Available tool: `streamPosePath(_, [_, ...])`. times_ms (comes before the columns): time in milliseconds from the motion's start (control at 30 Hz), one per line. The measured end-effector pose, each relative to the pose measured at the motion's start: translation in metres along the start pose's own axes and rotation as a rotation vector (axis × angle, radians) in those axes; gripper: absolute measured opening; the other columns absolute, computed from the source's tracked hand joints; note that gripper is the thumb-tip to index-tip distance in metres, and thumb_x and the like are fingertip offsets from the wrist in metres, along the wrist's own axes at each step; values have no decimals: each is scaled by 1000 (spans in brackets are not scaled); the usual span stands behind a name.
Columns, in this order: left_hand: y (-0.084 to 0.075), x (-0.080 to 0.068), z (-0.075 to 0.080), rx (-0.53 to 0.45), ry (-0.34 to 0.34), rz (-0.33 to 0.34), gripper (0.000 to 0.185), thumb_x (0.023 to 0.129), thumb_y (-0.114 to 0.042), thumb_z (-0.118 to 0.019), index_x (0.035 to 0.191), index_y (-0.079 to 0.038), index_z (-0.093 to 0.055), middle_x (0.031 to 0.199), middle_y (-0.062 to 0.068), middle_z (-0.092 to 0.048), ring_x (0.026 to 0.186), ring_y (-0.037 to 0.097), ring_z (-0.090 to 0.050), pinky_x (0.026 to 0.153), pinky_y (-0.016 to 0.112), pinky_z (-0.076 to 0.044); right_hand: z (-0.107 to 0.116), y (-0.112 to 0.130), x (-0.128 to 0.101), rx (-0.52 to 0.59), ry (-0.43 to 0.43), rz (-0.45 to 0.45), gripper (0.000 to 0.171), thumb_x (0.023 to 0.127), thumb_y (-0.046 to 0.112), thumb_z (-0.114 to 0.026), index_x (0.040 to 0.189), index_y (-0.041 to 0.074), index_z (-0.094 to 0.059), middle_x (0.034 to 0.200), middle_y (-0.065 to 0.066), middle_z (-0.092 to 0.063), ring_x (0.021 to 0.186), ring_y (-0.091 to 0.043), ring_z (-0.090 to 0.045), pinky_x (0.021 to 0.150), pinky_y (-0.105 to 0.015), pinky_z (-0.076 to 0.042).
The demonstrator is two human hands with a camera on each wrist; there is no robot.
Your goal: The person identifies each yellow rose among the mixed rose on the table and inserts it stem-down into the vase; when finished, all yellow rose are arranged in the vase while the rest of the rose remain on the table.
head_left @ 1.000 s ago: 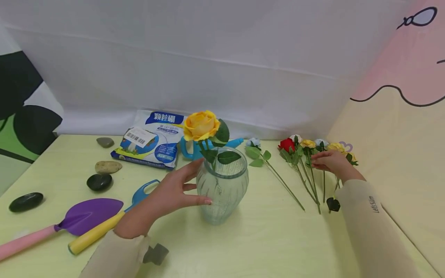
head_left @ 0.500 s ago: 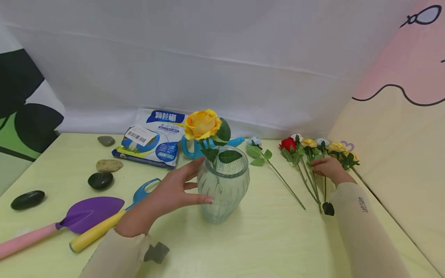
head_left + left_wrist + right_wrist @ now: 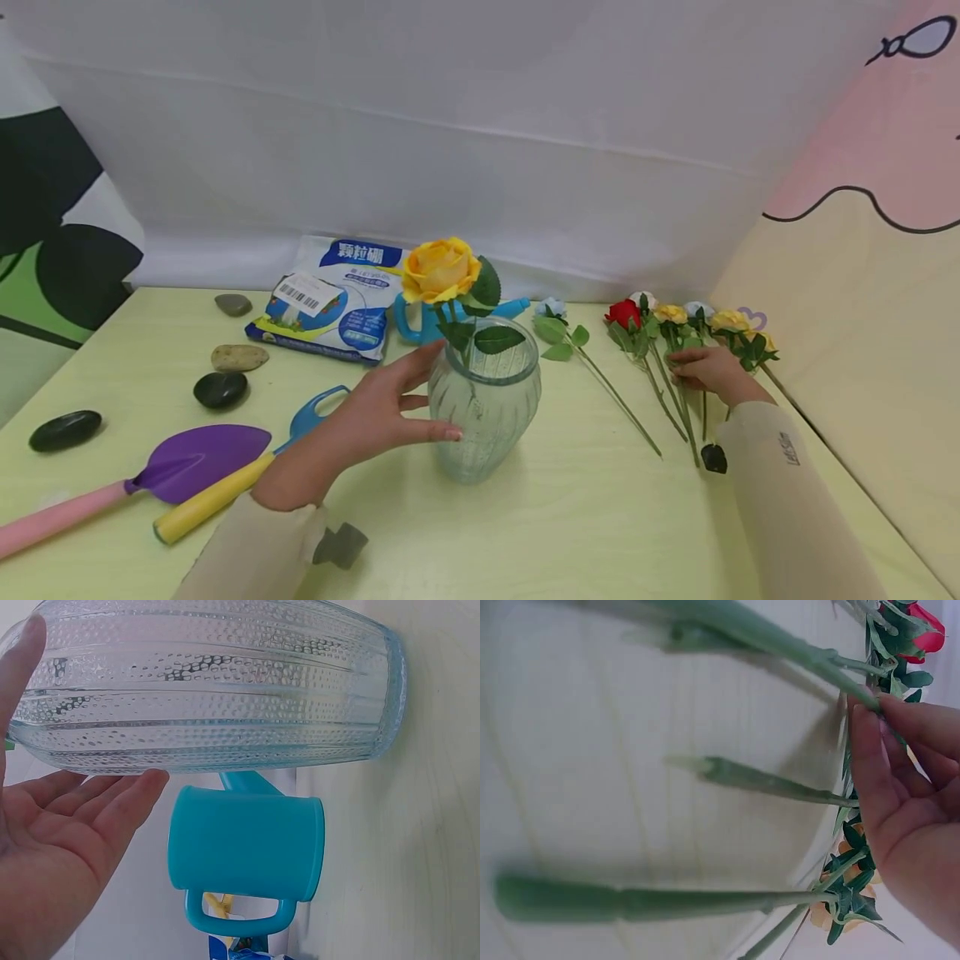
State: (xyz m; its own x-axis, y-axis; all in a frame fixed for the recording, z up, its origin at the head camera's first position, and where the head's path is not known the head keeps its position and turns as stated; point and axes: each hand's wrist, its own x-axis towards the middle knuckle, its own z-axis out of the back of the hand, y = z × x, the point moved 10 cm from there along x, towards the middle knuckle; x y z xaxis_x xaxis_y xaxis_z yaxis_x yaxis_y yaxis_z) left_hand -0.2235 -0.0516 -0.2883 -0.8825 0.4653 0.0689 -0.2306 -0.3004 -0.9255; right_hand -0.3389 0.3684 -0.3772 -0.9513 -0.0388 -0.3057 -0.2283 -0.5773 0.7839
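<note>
My left hand (image 3: pixel 386 408) holds the side of a clear ribbed glass vase (image 3: pixel 483 417), thumb in front and fingers behind. A yellow rose (image 3: pixel 441 271) stands in the vase, its bloom and leaves above the rim. In the left wrist view the textured vase (image 3: pixel 225 690) lies between thumb and fingers. At the right, my right hand (image 3: pixel 712 368) is among a row of artificial flowers. Its thumb and fingertips pinch a green stem (image 3: pixel 795 656) in the right wrist view; in the head view that stem leads up to a yellow flower (image 3: pixel 670 313).
A red rose (image 3: pixel 624 313) and other yellow flowers (image 3: pixel 729 321) lie beside the right hand. A single blue flower (image 3: pixel 551 307) lies nearer the vase. Behind the vase is a blue watering can (image 3: pixel 247 840). Left are a fertilizer bag (image 3: pixel 330 300), several stones (image 3: pixel 221 389) and a purple trowel (image 3: pixel 202 462).
My right hand has come down from near the blooms and its fingers have closed on a stem, whose lower end has shifted slightly. The left hand stays on the vase.
</note>
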Motion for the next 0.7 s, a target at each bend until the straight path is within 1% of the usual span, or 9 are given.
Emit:
streamPosePath(67, [0, 0, 0, -1, -1, -2, 93, 73, -23, -80, 147, -14, -24, 150, 6, -26, 134, 29, -27, 94, 42, -43, 0, -2, 0, 27, 2, 2, 46, 94, 6, -50, 134, -13, -37, 126, -27, -49, 82, -7, -63, 79, -27, -53])
streamPosePath(267, [0, 0, 0, -9, 4, -2, 93, 73, -23, -80, 147, -14, -24, 150, 5, -25, 135, 28, -27, 95, 41, -43, 2, -4, 1, 45, 0, 18, 47, 94, 6, -52, 135, -11, -37, 133, -30, -41, 83, -8, -64, 79, -26, -53])
streamPosePath(400, [1, 0, -1, -7, 8, 2, 94, 73, -24, -79, 147, -15, -23, 150, 5, -25, 135, 28, -26, 95, 41, -43, 4, 0, -1, 51, -2, 18, 48, 94, 7, -51, 136, -10, -35, 136, -31, -36, 85, -6, -63, 81, -25, -52])
streamPosePath(533, [1, 0, 0, 4, 6, 4, 94, 73, -25, -79, 148, -16, -23, 150, 5, -26, 135, 29, -27, 95, 42, -43, 6, 12, -5, 15, -6, 26, 48, 96, 9, -50, 138, -7, -34, 138, -30, -35, 86, -3, -63, 89, -32, -48])
streamPosePath(633, [1, 0, 0, 7, 7, 8, 94, 73, -26, -79, 148, -17, -22, 150, 5, -26, 135, 29, -27, 95, 43, -43, 7, 29, -9, 2, -21, 34, 50, 96, 12, -50, 140, -3, -33, 138, -28, -36, 86, -2, -62, 95, -38, -44])
streamPosePath(700, [1, 0, 0, 7, 7, 13, 95, 73, -26, -79, 148, -17, -22, 150, 5, -26, 135, 29, -27, 94, 43, -43, 7, 43, -11, -8, -33, 50, 51, 96, 15, -51, 141, -1, -34, 139, -26, -37, 89, -4, -63, 97, -39, -42])
